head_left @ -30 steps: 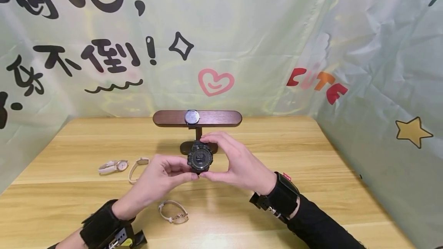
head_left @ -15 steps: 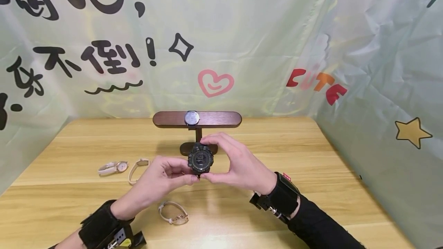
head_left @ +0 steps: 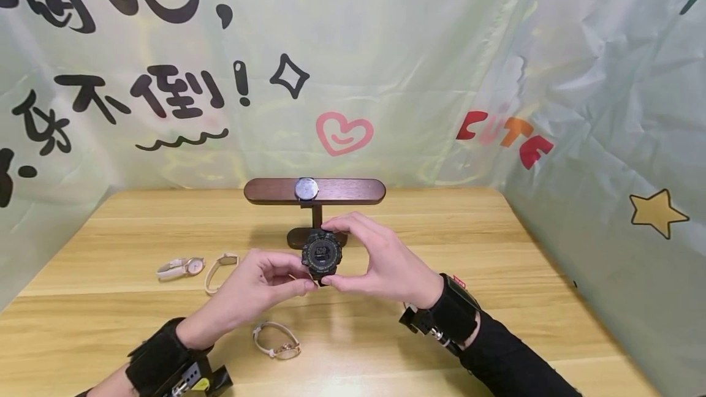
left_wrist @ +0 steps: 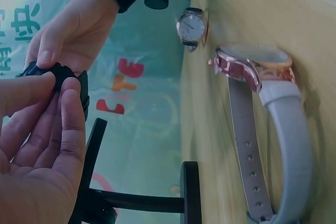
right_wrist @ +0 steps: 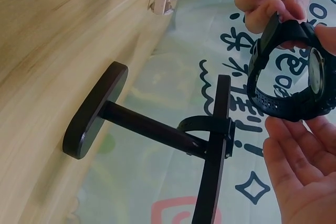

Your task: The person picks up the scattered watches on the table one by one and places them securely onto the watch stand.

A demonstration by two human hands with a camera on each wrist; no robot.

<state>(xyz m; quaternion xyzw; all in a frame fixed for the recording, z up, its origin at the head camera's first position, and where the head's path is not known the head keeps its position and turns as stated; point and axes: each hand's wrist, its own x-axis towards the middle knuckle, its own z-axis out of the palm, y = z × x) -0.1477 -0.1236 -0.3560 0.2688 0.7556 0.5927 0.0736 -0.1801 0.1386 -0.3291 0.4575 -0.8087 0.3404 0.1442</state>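
A black digital watch (head_left: 322, 255) is held up between both hands, its dial turned toward the head camera. My left hand (head_left: 259, 280) pinches its left lower side with thumb and fingers. From the right, my right hand (head_left: 386, 262) grips it, fingers at the upper end and thumb at the lower. In the right wrist view the watch's perforated strap (right_wrist: 262, 100) bends round into a loop. Just behind stands a dark wooden watch stand (head_left: 353, 191), its base partly hidden by the watch. A round-faced watch (head_left: 306, 189) with a dark strap hangs on the stand's bar.
Two light-strapped watches lie left of the hands: one watch (head_left: 193, 265) farther out, another watch (head_left: 227, 258) close to the left hand. A third pale-strapped watch (head_left: 287, 351) lies nearer the front of the wooden table (head_left: 496, 323). Printed cloth (head_left: 413, 78) hangs behind and at the sides.
The black watch has shifted very slightly right and down, and its dial has tipped a little more upright. Both hands keep their hold; the other watches and the stand have not moved.
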